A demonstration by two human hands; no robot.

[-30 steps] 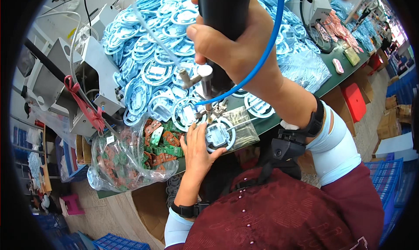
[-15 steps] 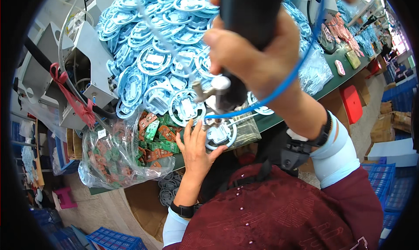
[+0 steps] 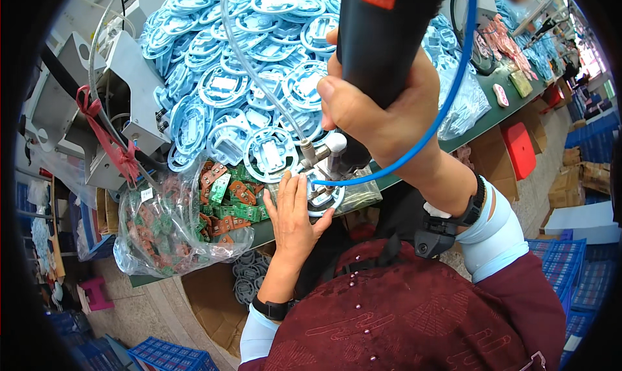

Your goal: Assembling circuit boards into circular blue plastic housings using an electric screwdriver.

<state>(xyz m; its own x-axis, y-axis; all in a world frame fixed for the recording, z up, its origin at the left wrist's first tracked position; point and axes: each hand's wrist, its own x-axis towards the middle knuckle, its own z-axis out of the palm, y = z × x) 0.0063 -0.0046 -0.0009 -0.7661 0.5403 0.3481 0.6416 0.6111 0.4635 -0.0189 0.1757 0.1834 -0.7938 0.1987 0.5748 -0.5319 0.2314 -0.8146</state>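
My right hand is wrapped round the thick black body of a screwdriver, a powered one with a blue hose and a clear tube joined near its tip. The tip points down over a pale round plastic part at the table's front edge; the tool's lower end hides much of that part. My left hand holds the part's left side, fingertips at its far rim and thumb at its near rim. Another light-blue ring-shaped part lies just beyond my left fingers.
Light-blue plastic parts are heaped across the table. A clear bag of green and brown circuit boards sits at left, beside a grey metal machine. Toward the right lie a bag of parts and a red stool.
The screwdriver and my right hand have come down and slightly right, its tip now lower over the round part. My left hand stays on the part.
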